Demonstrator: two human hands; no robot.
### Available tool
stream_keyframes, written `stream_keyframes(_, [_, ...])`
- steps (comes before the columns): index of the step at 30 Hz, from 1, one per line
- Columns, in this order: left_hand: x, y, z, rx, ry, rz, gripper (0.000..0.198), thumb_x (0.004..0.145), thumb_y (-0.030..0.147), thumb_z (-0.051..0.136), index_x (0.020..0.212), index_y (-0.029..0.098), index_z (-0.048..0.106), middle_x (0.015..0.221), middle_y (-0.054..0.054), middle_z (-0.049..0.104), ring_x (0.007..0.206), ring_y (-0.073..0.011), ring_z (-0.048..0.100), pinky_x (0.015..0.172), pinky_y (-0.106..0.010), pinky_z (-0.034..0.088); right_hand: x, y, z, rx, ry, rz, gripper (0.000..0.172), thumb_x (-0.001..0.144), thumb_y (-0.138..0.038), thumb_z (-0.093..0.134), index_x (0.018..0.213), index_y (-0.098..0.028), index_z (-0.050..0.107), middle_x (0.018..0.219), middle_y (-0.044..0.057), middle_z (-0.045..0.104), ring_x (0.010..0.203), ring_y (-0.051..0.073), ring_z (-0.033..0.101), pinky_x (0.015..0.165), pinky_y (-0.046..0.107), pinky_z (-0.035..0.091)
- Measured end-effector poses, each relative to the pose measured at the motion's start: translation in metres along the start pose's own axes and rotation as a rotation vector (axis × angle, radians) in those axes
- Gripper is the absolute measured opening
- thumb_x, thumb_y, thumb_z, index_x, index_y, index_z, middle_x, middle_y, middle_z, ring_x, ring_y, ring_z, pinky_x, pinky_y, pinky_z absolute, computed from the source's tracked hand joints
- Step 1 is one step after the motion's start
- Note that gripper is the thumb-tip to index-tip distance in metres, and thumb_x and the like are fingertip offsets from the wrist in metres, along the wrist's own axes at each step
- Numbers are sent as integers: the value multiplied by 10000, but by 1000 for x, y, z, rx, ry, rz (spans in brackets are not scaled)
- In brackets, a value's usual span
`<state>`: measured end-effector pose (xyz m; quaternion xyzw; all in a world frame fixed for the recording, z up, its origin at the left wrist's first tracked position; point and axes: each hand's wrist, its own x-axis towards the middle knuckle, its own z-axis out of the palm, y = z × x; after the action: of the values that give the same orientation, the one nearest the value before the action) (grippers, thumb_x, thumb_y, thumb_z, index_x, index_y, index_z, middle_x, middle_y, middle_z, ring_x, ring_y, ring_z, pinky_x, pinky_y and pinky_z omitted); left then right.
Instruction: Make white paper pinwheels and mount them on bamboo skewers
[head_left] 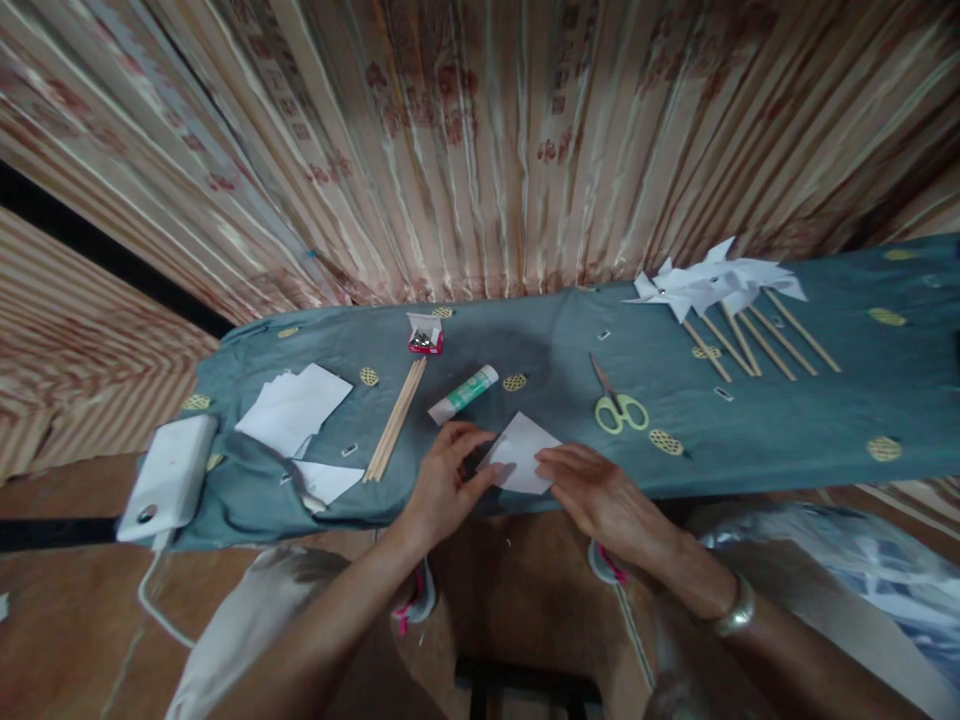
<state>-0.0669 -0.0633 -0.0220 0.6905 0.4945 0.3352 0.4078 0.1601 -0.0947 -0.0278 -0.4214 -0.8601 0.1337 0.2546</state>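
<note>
A white square of paper (pixel 525 450) lies at the table's near edge, turned with a corner pointing away from me. My right hand (pixel 592 485) has its fingers closed together at the paper's right corner; the thumb is hidden. At the left corner, my left hand (pixel 450 475) touches the paper with its thumb, while its index finger is raised apart. Just beyond the left hand lies a green and white glue stick (pixel 463 394). Scissors with yellow-green handles (pixel 618 405) rest beyond the right hand, blades pointing away.
Wooden sticks (pixel 395 420) lie left of the glue stick, below a small red box of metal pins (pixel 425 336). White paper sheets (pixel 292 408) and a white power bank (pixel 169 478) with a cable are farther left. Several paper pinwheels (pixel 720 285) on sticks lie at the back right.
</note>
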Motion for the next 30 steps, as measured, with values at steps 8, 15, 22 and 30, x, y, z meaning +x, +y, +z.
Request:
stream_keyframes(8, [-4, -9, 4, 307, -163, 308, 191, 903, 248, 589, 1032, 180, 712, 993, -77, 694, 947, -209, 605, 861, -387, 505, 6, 7, 1, 217, 65, 209, 148, 912, -233, 563, 973, -188, 690, 1014, 82, 735, 962, 227, 675, 864, 382, 550])
stream_keyframes(15, [6, -14, 6, 325, -121, 243, 178, 919, 228, 556, 956, 154, 713, 870, -71, 692, 842, -194, 635, 773, -327, 526, 17, 13, -2, 323, 93, 445, 138, 903, -273, 560, 876, -213, 681, 859, 24, 735, 769, 185, 688, 719, 303, 533])
stream_keyframes(22, [11, -11, 4, 403, -64, 264, 274, 913, 223, 565, 1168, 135, 610, 949, -87, 684, 865, -198, 649, 788, -342, 554, 24, 22, 10, 121, 181, 413, 140, 881, -273, 587, 797, -199, 671, 1037, 104, 710, 986, 252, 655, 897, 407, 498])
stream_keyframes(30, [-14, -6, 27, 695, -179, 644, 410, 943, 188, 475, 1334, 68, 454, 1421, -170, 509, 1389, -287, 382, 1114, -493, 385, 28, 22, 19, 52, 228, 415, 124, 877, -241, 574, 783, -198, 642, 1022, 102, 696, 994, 251, 636, 895, 408, 496])
